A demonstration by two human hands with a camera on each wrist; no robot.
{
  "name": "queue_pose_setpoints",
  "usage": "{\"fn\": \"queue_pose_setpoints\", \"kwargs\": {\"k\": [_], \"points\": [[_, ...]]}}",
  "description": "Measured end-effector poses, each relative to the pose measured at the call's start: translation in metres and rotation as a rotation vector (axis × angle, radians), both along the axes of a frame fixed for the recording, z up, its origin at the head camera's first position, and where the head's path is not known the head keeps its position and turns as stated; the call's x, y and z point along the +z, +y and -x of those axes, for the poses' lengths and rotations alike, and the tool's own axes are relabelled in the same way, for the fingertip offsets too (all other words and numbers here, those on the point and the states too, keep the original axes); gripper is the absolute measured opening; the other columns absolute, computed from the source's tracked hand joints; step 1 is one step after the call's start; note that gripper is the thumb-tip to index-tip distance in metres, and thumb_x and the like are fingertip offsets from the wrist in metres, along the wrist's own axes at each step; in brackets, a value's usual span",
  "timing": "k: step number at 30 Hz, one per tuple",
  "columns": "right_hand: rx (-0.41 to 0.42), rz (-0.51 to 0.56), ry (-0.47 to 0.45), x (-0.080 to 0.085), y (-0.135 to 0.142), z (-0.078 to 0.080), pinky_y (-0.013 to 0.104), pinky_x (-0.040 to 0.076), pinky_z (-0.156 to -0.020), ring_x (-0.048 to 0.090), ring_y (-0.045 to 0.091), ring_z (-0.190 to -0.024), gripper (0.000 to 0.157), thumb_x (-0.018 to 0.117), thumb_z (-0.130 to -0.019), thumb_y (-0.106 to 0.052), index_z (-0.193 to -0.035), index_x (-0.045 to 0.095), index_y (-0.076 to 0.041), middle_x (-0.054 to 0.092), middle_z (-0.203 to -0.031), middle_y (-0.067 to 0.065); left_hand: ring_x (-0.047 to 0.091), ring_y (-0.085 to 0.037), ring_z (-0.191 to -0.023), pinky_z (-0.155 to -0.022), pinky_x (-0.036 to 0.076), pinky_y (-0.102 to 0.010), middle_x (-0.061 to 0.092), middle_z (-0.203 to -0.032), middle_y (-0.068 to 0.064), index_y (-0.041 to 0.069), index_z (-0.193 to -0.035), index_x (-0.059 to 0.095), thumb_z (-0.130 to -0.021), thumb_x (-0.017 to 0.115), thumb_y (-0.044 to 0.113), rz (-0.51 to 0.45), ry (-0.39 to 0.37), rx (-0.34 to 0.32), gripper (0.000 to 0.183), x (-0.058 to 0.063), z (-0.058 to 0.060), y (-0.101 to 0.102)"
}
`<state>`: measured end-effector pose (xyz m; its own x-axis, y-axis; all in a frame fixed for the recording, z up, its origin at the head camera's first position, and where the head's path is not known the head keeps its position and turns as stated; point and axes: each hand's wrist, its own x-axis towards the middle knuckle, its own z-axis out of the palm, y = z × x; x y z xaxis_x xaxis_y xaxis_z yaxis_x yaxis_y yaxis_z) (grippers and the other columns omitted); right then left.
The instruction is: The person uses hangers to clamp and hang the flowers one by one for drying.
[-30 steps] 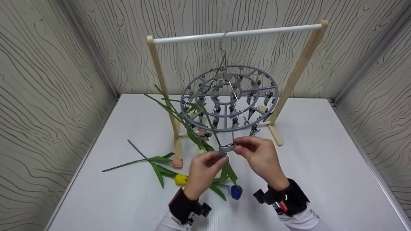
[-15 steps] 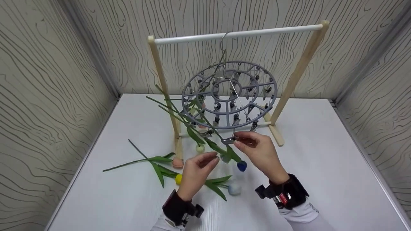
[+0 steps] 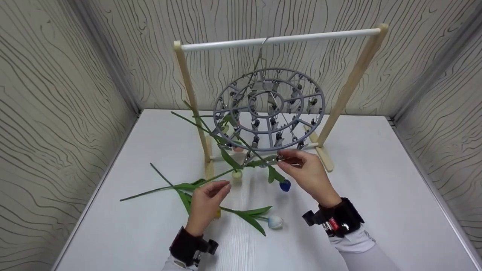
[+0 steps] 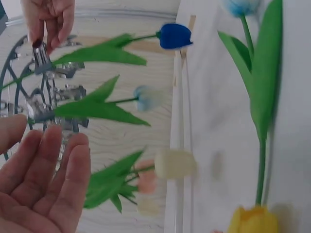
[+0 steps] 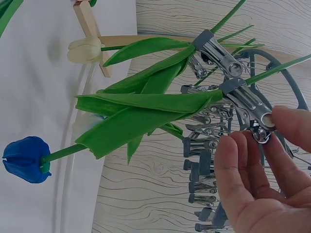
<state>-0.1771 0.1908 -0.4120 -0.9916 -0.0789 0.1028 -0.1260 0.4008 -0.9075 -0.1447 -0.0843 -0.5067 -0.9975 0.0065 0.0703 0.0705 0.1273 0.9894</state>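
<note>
In the right wrist view, my right hand (image 5: pixel 272 179) pinches the handle end of a metal clip (image 5: pixel 249 107) between thumb and fingers. Grey tips of that clip bite the stem of an artificial blue tulip (image 5: pixel 26 159), whose flower hangs below the round grey clip hanger (image 3: pixel 272 149). My left hand (image 3: pixel 207 205) holds nothing, its fingers relaxed above the yellow tulip (image 4: pixel 253 221), which it partly hides in the head view. Beside the blue tulip, a cream tulip (image 5: pixel 83 50) and a pale blue one (image 4: pixel 146 98) also hang from clips.
A wooden stand with a white bar (image 3: pixel 320 37) carries the hanger by its hook. On the white table (image 3: pixel 384 195) lie a white-blue tulip (image 3: pixel 275 222) and green stems (image 3: pixel 150 191) at left. Several bare clips dangle under the ring.
My left hand has let go of the clip area and moved down and left. My right hand, still pinching the clip, has risen slightly; the blue tulip has swung up with it.
</note>
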Motion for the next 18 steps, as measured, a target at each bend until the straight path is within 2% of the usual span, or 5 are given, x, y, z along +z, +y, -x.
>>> {"fn": "queue_pose_setpoints", "kwargs": {"k": [6,11,14,18], "points": [[-0.023,0.001,0.017,-0.003,-0.002,0.002,0.014,0.055,-0.089,0.07,0.023,-0.107,0.032,0.075,-0.093,-0.007,-0.124,0.07,0.001,0.072,-0.12,0.018,0.076,-0.02,-0.095,-0.083,0.062,-0.023,0.078,-0.106,-0.014,0.006,-0.112,0.078,-0.095,0.076,0.022,0.035,-0.069,0.075,0.024,-0.007,0.011,-0.032],[-0.045,0.006,0.017,-0.003,-0.006,0.001,0.014,0.055,-0.088,0.069,0.024,-0.107,0.032,0.076,-0.093,-0.008,-0.123,0.07,0.001,0.072,-0.117,0.017,0.073,-0.018,-0.1,-0.083,0.059,-0.018,0.079,-0.109,-0.009,0.007,-0.114,0.077,-0.095,0.076,0.026,0.098,-0.094,0.129,0.027,-0.008,0.021,-0.058],[-0.061,0.006,0.012,-0.003,-0.007,0.0,0.014,0.055,-0.088,0.069,0.025,-0.108,0.034,0.076,-0.093,-0.008,-0.125,0.069,0.001,0.072,-0.118,0.018,0.071,-0.019,-0.105,-0.084,0.057,-0.018,0.078,-0.113,-0.009,0.008,-0.115,0.077,-0.096,0.075,0.025,0.136,-0.099,0.144,0.026,-0.007,0.029,-0.071],[-0.077,0.013,0.002,-0.004,-0.007,-0.002,0.014,0.055,-0.089,0.069,0.027,-0.113,0.04,0.076,-0.093,-0.01,-0.13,0.065,0.002,0.071,-0.122,0.018,0.071,-0.02,-0.108,-0.09,0.059,-0.024,0.077,-0.116,-0.007,0.012,-0.117,0.077,-0.098,0.073,0.027,0.179,-0.125,0.146,0.025,-0.007,0.042,-0.09]]}}
